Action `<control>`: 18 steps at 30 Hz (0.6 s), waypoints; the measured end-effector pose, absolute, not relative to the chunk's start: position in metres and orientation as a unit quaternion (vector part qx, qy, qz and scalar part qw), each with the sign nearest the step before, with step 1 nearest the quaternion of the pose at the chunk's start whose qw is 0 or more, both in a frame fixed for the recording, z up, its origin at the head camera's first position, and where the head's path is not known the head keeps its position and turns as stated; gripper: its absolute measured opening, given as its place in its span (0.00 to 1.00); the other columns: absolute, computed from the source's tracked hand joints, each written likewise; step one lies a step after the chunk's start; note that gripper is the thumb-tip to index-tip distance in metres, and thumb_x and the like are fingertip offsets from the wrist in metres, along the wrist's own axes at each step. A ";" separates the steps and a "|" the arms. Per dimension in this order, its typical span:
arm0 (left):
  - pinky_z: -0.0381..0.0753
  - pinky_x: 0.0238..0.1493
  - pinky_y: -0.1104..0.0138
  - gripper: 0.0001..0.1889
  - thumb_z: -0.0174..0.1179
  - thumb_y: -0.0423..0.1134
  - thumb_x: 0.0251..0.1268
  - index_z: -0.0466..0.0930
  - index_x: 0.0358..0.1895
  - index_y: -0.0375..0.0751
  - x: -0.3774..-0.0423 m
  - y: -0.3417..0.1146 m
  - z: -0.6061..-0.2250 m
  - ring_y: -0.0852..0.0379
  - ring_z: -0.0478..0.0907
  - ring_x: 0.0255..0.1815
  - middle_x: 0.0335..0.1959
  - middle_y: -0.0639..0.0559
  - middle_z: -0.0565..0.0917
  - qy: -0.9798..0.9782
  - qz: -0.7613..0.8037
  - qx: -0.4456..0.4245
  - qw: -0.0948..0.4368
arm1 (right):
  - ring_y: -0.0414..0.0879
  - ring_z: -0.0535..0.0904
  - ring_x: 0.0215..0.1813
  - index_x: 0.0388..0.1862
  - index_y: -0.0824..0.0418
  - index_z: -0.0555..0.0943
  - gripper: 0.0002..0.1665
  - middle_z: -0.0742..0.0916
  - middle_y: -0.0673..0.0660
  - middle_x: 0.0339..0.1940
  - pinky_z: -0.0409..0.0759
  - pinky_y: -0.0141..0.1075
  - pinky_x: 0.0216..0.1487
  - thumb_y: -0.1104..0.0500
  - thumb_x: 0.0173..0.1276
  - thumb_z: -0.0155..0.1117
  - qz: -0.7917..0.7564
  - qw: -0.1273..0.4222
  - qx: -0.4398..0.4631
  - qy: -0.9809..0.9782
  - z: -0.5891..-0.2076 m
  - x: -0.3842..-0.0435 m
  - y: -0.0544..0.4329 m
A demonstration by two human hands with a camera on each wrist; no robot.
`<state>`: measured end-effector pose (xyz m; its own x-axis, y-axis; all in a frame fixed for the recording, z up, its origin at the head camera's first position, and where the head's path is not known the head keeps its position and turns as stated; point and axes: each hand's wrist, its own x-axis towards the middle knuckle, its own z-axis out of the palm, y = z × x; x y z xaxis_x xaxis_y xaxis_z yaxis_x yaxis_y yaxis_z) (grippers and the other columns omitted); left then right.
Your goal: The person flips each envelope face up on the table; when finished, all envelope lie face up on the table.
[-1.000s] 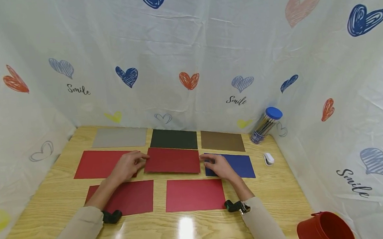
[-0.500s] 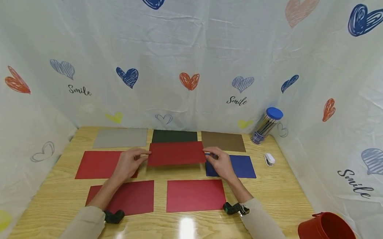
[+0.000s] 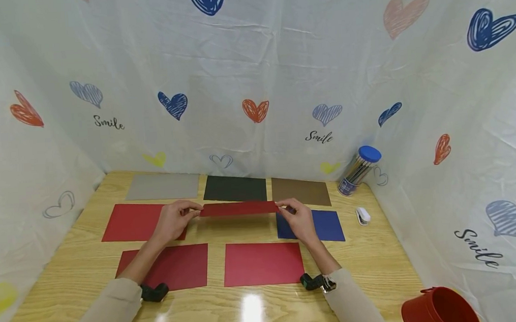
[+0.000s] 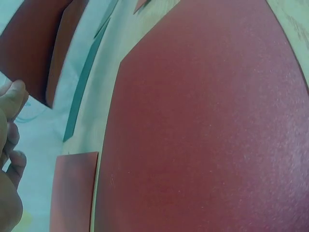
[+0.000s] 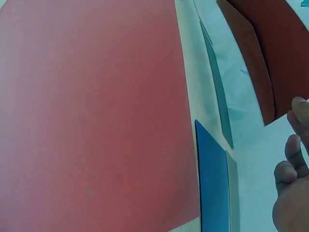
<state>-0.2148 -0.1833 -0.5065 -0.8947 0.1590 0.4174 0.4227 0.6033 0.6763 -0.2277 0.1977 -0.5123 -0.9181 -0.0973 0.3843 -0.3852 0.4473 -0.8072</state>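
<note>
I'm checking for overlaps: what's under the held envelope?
In the head view, table shows just below the held envelope; the strip it covers, near the dark card, can't be seen.

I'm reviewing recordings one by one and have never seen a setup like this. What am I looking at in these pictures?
There is no robot here: a person works with two bare hands. The wide view comes from a camera worn on the head, looking forward and down; the closer views come from a camera on each wrist.

On the wooden table lie flat rectangles: a gray piece, a dark piece and a brown piece along the far edge; a red piece and a blue piece nearer; then a dark red piece and a pinkish red piece in front. A lidded container and small white object are at right.

The left hand and right hand pinch opposite ends of the raised red piece, holding it above the table.
</note>
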 end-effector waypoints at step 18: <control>0.71 0.28 0.68 0.08 0.68 0.41 0.67 0.87 0.45 0.43 -0.214 -0.178 -0.507 0.57 0.73 0.30 0.36 0.51 0.88 -0.884 -0.426 -0.127 0.149 | 0.45 0.79 0.36 0.43 0.50 0.87 0.07 0.87 0.49 0.34 0.71 0.32 0.29 0.53 0.69 0.70 0.506 0.136 0.139 -0.840 -0.520 -0.228 0.194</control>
